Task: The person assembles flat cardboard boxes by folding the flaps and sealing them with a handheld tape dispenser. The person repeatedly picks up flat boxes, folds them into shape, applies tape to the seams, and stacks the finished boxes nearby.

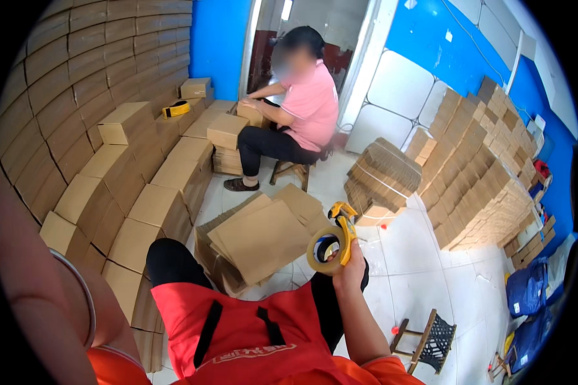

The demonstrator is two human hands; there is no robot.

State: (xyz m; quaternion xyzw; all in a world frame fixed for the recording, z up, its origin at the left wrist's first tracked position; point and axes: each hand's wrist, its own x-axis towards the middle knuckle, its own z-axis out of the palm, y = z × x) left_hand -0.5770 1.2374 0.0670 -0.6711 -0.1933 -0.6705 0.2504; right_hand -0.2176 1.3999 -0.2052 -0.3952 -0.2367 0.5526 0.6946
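A wall of cartons [112,64] is being observed ahead of the left hand [38,301], whose state cannot be told, its fingers being hidden; beyond both hands, a seated person [311,96] is being seen, a small carton [253,114] being touched; flattened cardboard [263,234] is being kept left of the right hand [348,273]; by that closed hand a yellow tape dispenser [347,239] is being gripped.

White tiled floor [408,282] under flattened cardboard [263,237], stacked brown boxes [478,199] and a stool [437,340]
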